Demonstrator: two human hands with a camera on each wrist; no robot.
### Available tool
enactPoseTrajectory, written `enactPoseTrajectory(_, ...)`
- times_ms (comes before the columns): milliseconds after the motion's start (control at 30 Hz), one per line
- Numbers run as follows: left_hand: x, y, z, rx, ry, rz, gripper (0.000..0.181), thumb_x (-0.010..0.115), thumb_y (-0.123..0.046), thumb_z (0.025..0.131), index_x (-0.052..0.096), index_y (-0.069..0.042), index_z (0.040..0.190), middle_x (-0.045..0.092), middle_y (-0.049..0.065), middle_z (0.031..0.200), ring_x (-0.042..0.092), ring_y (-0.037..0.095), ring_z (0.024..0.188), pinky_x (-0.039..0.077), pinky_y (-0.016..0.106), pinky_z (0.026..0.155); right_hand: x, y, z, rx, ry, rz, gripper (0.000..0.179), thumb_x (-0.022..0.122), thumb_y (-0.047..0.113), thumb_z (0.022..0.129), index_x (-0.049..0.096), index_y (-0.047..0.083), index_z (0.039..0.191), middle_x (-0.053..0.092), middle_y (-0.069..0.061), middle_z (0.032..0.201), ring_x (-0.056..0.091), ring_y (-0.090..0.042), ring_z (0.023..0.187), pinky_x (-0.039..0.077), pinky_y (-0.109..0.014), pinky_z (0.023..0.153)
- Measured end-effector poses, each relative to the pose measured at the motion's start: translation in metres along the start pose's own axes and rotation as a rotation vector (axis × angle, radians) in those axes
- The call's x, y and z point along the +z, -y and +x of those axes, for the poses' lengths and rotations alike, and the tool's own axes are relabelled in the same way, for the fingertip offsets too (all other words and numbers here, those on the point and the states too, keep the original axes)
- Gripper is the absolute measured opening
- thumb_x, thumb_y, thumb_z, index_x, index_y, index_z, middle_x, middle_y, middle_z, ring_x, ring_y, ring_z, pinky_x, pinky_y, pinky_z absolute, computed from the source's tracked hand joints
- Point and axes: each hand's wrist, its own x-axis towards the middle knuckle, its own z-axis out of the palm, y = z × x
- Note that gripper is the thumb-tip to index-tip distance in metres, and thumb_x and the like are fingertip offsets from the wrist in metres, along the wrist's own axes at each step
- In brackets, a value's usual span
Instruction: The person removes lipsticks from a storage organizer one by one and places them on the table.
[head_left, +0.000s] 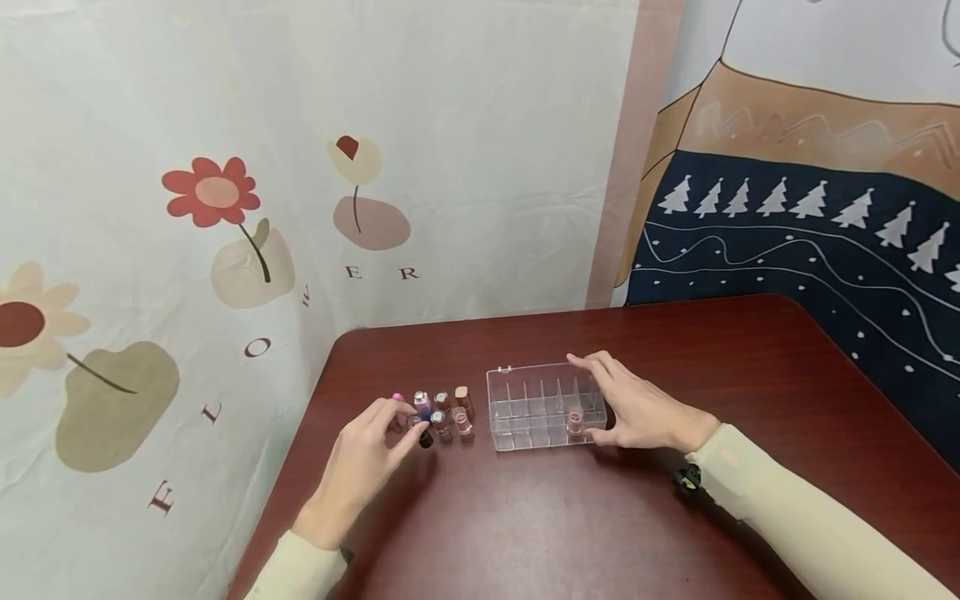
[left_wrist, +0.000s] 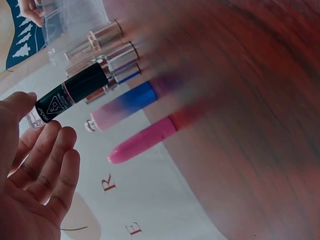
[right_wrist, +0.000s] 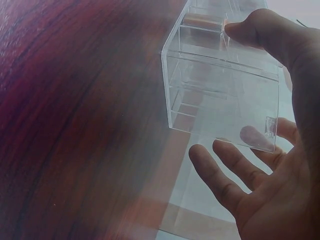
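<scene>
My left hand (head_left: pixel 366 440) pinches a black lipstick tube (left_wrist: pixel 75 90) with a clear end, between thumb and fingertips. In the left wrist view the tube is tilted, and white lettering shows on it. My right hand (head_left: pixel 641 408) grips the right end of a clear compartment organizer (head_left: pixel 517 437), thumb at the front and fingers toward the back. One rosy, clear-topped lipstick (head_left: pixel 575 422) stands in a front compartment near that thumb. Beside the left hand, a pink tube (left_wrist: pixel 142 141) and a pink-to-blue lipstick (left_wrist: pixel 125 106) stand on the table.
Several more lipsticks stand between the left hand and the organizer, among them a brown-toned one (head_left: pixel 462 402) and a clear-based one (head_left: pixel 462 423). The dark red wooden table (head_left: pixel 517 517) meets a flower-printed cloth (head_left: pixel 480 208) at the back and left.
</scene>
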Motion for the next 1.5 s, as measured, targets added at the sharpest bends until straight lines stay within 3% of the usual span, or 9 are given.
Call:
enactPoseTrajectory(233,0.006,0.009,-0.001,0.004,0.004,0.044,0.032,0.103,-0.006,0.086,0.074,-0.013,0.100,0.070,-0.001,0.088,0.067,0.012,0.071,0.057,0.021,0.067,0.000,0.000,0.000,-0.005,-0.001,0.002,0.123,0.104,0.030,0.084,0.030,0.012,0.182,0.053,-0.014,0.163,0.065,-0.031,0.141,0.067,-0.044,0.104)
enactPoseTrajectory(500,0.011,0.015,-0.002,-0.001,0.000,0.058,0.031,0.102,-0.006,0.086,0.076,-0.012,0.100,0.070,0.000,0.087,0.061,0.012,0.071,0.051,0.021,0.065,0.000,0.000,0.000,-0.006,-0.004,-0.003,0.124,0.104,0.030,0.084,0.030,0.013,0.182,0.053,-0.015,0.164,0.064,-0.031,0.142,0.066,-0.045,0.107)
enactPoseTrajectory(867,0.019,0.021,-0.005,-0.056,0.061,0.074,0.026,0.100,-0.011,0.091,0.077,-0.013,0.102,0.069,0.001,0.087,0.061,0.011,0.072,0.053,0.023,0.064,-0.001,0.000,0.000,-0.004,-0.002,0.008,0.123,0.104,0.029,0.084,0.031,0.011,0.182,0.053,-0.015,0.163,0.064,-0.032,0.143,0.066,-0.046,0.108)
enactPoseTrajectory(1167,0.023,0.023,-0.004,-0.058,0.054,0.059,0.026,0.100,-0.006,0.090,0.078,-0.010,0.103,0.069,0.003,0.087,0.066,0.013,0.074,0.055,0.023,0.066,0.001,-0.002,0.001,0.001,-0.004,0.004,0.125,0.104,0.032,0.084,0.029,0.015,0.183,0.053,-0.014,0.163,0.064,-0.031,0.143,0.067,-0.046,0.109)
enactPoseTrajectory(1500,0.024,0.025,-0.004,-0.082,0.079,0.069,0.025,0.100,-0.011,0.092,0.079,-0.010,0.107,0.072,0.003,0.090,0.067,0.015,0.075,0.057,0.028,0.066,0.002,-0.003,0.000,0.001,-0.005,0.007,0.125,0.104,0.032,0.084,0.029,0.014,0.183,0.053,-0.014,0.163,0.064,-0.031,0.143,0.066,-0.047,0.111)
